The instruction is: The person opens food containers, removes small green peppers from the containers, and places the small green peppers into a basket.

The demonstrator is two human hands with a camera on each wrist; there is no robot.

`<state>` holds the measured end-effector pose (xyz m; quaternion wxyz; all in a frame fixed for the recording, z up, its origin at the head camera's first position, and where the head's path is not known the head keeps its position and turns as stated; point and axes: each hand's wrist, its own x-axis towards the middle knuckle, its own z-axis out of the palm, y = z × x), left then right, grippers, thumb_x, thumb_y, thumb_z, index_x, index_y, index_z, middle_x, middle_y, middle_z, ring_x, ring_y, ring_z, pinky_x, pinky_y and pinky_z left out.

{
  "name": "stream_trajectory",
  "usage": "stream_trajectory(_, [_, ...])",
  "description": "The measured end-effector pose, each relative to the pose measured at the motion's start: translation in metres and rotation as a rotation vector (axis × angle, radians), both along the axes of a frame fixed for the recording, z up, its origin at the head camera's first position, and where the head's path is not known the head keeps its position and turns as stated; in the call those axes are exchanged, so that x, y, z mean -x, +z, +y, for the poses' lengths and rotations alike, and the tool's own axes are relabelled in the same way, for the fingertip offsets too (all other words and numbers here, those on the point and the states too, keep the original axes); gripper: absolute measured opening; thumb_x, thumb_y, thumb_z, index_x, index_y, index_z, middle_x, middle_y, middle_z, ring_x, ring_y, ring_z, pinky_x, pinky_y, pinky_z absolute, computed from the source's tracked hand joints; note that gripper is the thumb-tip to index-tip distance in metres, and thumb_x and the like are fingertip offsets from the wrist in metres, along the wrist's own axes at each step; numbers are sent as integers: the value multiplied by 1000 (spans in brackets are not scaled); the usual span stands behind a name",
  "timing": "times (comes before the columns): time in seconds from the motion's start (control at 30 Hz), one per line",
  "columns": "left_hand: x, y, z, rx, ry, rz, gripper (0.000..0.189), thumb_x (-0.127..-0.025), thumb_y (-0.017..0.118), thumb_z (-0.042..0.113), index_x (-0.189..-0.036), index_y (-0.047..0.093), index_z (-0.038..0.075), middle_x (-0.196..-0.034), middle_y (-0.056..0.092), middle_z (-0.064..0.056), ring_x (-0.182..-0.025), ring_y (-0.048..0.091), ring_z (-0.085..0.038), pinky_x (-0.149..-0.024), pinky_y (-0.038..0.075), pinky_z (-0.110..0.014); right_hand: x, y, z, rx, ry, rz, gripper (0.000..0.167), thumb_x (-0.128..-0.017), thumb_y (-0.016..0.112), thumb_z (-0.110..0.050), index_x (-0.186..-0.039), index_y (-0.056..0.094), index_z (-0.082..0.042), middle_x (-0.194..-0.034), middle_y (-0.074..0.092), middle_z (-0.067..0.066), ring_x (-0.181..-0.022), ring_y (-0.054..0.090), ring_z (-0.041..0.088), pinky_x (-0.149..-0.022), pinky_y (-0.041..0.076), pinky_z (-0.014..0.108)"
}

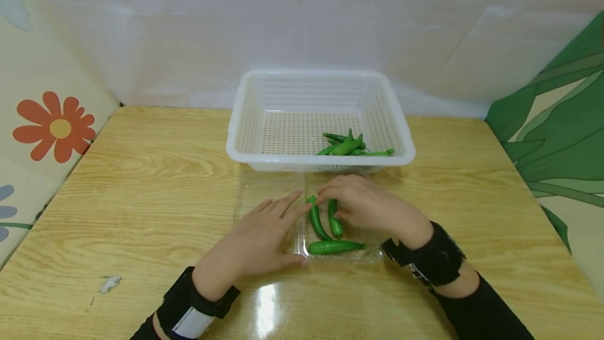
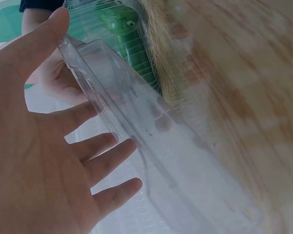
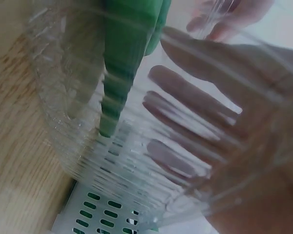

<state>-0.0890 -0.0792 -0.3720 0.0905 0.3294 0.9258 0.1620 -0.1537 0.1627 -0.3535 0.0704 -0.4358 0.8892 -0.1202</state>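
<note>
A clear plastic clamshell box point(image 1: 373, 256) lies spread on the table, its flat half point(image 1: 250, 193) to the left. In its right half are three green peppers: one crosswise at the front point(image 1: 335, 247), a curved one point(image 1: 316, 219) behind it, and another point(image 1: 335, 220) beside my right thumb. My left hand point(image 1: 261, 235) spans the box's middle edge with fingers spread and straight, fingertips right at the plastic in the left wrist view point(image 2: 122, 126). My right hand point(image 1: 360, 201) hovers over the box's back part, its fingers loosely bent and apart from the pepper point(image 3: 122, 73) in the right wrist view.
Behind the box stands a white perforated basket point(image 1: 321, 159) holding several green peppers point(image 1: 346, 146) at its front right. A white cloth point(image 1: 302, 25) hangs behind the wooden table point(image 1: 141, 182). Patterned panels with a red flower point(image 1: 60, 128) and green leaves point(image 1: 566, 135) flank the sides.
</note>
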Motion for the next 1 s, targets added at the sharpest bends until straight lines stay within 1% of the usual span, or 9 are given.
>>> stream_trajectory(0.13, [0, -1, 0, -3, 3, -3, 97, -82, 69, 64, -158, 27, 20, -165, 14, -8, -145, 28, -28, -118, 23, -51, -1, -2, -1, -11, 3, -6, 43, -73, 82, 4, -113, 73, -12, -124, 66, 6, -117, 59, 27, -103, 46, 47])
stream_trajectory(0.23, [0, -1, 0, -9, 3, -1, 97, -82, 69, 64, -158, 28, 20, -165, 15, -8, -145, 28, -28, -118, 23, -51, -1, -2, -2, -13, 4, -10, 42, -73, 79, 7, -111, 73, -12, -123, 66, 6, -117, 59, 26, -104, 45, 47])
stream_trajectory(0.37, [0, -1, 0, -20, 1, 4, 96, -82, 69, 63, -157, 29, 19, -164, 17, -9, -144, 30, -29, -117, 24, -51, -1, -3, -2, -7, 10, -8, 43, -74, 71, 13, -109, 74, -11, -120, 67, 5, -115, 60, 25, -103, 46, 46])
stream_trajectory(0.53, [0, -1, -1, -33, -2, 4, 96, -82, 69, 63, -157, 30, 18, -164, 17, -9, -144, 31, -29, -117, 24, -51, -1, -4, -1, -7, 16, 2, 43, -75, 66, 16, -107, 74, -11, -117, 69, 3, -112, 62, 23, -100, 48, 44])
stream_trajectory(0.8, [0, -1, -1, -42, 1, 4, 96, -82, 70, 63, -156, 31, 18, -164, 18, -10, -144, 31, -29, -117, 25, -51, -1, -6, -1, -10, 8, -3, 39, -78, 66, 15, -105, 75, -11, -113, 70, 2, -108, 63, 22, -97, 50, 43])
stream_trajectory(1.0, [0, -1, -1, -38, 3, 6, 96, -81, 69, 64, -157, 31, 18, -164, 18, -9, -144, 31, -29, -117, 24, -50, -1, -8, 0, 11, 35, -13, 37, -77, 68, 15, -103, 75, -11, -111, 70, 4, -105, 64, 23, -94, 52, 42])
